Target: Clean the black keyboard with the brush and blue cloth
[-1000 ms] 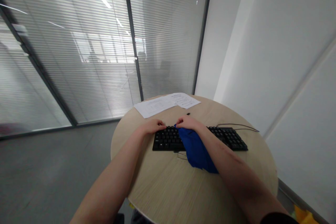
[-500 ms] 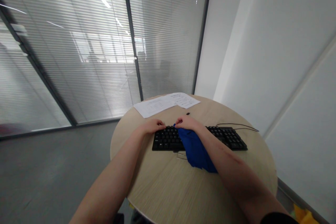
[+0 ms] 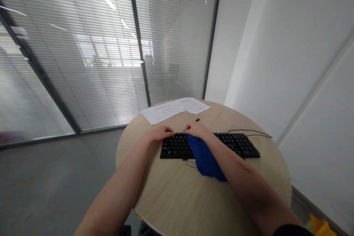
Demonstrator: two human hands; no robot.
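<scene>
A black keyboard (image 3: pixel 177 146) lies across the round table. My left hand (image 3: pixel 162 133) grips its upper left corner, fingers curled over the far edge. A blue cloth (image 3: pixel 206 160) hangs from my right hand (image 3: pixel 195 129), whose closed fingers pinch it at the top row of keys. The cloth drapes over the middle of the keyboard and onto the table toward me. My right forearm hides part of the cloth and some of the keys.
White printed sheets (image 3: pixel 166 111) lie at the far side of the wooden table (image 3: pixel 171 195). A small dark object (image 3: pixel 197 120) rests beyond my right hand. The keyboard's cable (image 3: pixel 257 131) loops at the right. A white wall (image 3: pixel 298 62) stands close on the right.
The fingers of my right hand have shifted very slightly with the cloth at the keyboard's top row. My left hand stays in place.
</scene>
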